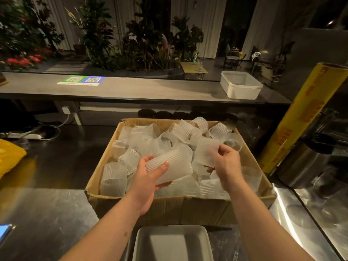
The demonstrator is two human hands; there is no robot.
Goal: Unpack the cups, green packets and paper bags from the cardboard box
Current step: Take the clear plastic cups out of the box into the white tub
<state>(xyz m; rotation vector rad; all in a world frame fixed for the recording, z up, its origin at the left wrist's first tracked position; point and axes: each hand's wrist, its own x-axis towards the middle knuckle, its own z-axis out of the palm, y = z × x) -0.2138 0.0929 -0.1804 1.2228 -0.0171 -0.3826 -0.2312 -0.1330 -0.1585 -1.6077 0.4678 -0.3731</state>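
An open cardboard box [169, 206] stands on the steel counter in front of me, filled with several frosted, ribbed plastic cup sleeves [113, 178]. My left hand [148, 178] grips one flattened ribbed cup [173, 162] above the box's middle. My right hand [226, 162] holds another frosted cup [206, 149] just to the right of it, fingers pinching its edge. Both hands are over the box. No green packets or paper bags are visible among the contents.
A grey tray [173, 243] lies at the near edge below the box. A yellow cling-film roll [301, 117] leans at the right beside a steel canister [305, 162]. A white tub [241, 87] sits on the far counter. A yellow bag [9, 157] lies left.
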